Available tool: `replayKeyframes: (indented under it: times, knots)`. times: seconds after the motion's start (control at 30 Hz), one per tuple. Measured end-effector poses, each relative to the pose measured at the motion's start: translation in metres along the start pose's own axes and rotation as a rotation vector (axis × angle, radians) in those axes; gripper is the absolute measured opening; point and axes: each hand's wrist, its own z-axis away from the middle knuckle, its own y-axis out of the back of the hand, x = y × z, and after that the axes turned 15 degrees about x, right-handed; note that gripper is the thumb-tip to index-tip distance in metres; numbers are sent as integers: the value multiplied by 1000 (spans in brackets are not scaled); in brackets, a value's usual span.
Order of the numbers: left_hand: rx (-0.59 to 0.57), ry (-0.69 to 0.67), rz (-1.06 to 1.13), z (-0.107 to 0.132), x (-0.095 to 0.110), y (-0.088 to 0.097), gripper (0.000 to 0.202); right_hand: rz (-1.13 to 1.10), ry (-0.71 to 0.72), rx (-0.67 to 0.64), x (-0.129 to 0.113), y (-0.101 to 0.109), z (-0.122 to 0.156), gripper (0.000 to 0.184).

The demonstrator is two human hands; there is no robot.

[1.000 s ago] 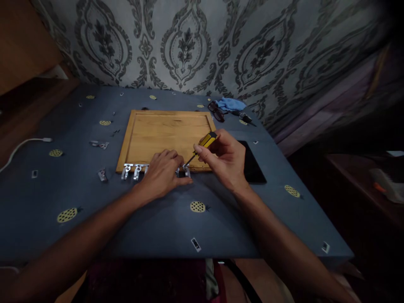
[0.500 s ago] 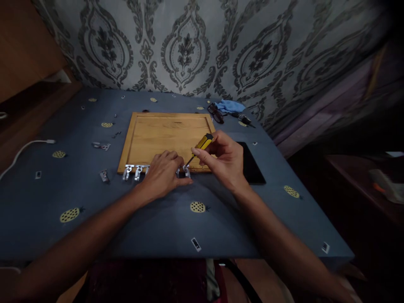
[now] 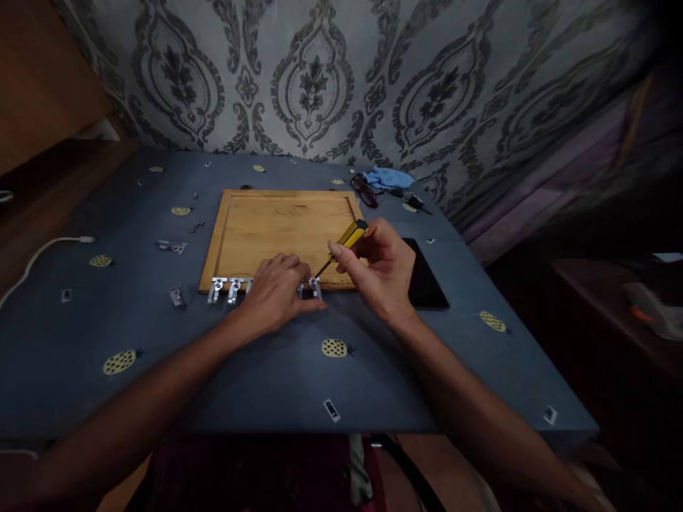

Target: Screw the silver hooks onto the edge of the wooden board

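A wooden board (image 3: 282,227) with a raised rim lies flat on the blue cloth-covered table (image 3: 224,370). Along its near edge runs a metal hook rail (image 3: 229,288) with shiny hooks. My left hand (image 3: 277,291) lies over the middle of the rail, fingers curled down on it. My right hand (image 3: 381,267) is closed round a yellow-and-black screwdriver (image 3: 346,238). The dark shaft slants down to the left, and its tip meets the rail's right end (image 3: 311,286) beside my left fingertips.
A dark phone (image 3: 424,281) lies right of the board. Glasses (image 3: 366,190), a blue cloth (image 3: 388,178) and a small dark tool sit at the back right. Loose metal pieces (image 3: 173,247) lie to the left, and a white cable (image 3: 43,249) too. Patterned wallpaper rises behind.
The screwdriver handle has rocked slightly in my right hand, dipping half a second ago and back up now. My left hand has stayed on the rail.
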Motion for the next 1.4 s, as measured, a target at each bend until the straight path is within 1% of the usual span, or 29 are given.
replayKeyframes:
  times: [0.2,0.37,0.43,0.57,0.67,0.73,0.87,1.07,1.17,1.3,1.4]
  knots:
    - [9,-12,-7,0,-1,-1,46,16,9,-39,2,-1,1,50]
    - [27,-17,8,1,-3,-3,43,14,-4,-70,1,-1,1,48]
    - [28,-12,11,1,-3,-3,43,13,-19,-109,0,1,-2,46]
    - [8,5,7,0,0,0,44,-33,-64,-238,-7,5,-9,38]
    - [-7,18,-2,-1,2,3,45,-84,-135,-324,-12,8,-14,39]
    - [-4,20,-9,-1,3,3,45,-109,-173,-340,-12,8,-15,41]
    - [4,7,-9,0,2,1,43,-85,-174,-292,-6,6,-13,43]
    - [15,-12,-19,0,-1,-1,43,-44,-111,-130,2,-2,-3,53]
    - [18,-16,-22,0,-1,-1,45,-30,-83,-81,0,-4,1,54]
    - [10,-1,-15,0,0,-1,44,-58,-32,30,-6,-2,0,51]
    - [8,6,8,0,0,0,43,-38,-10,35,-6,-1,-1,49]
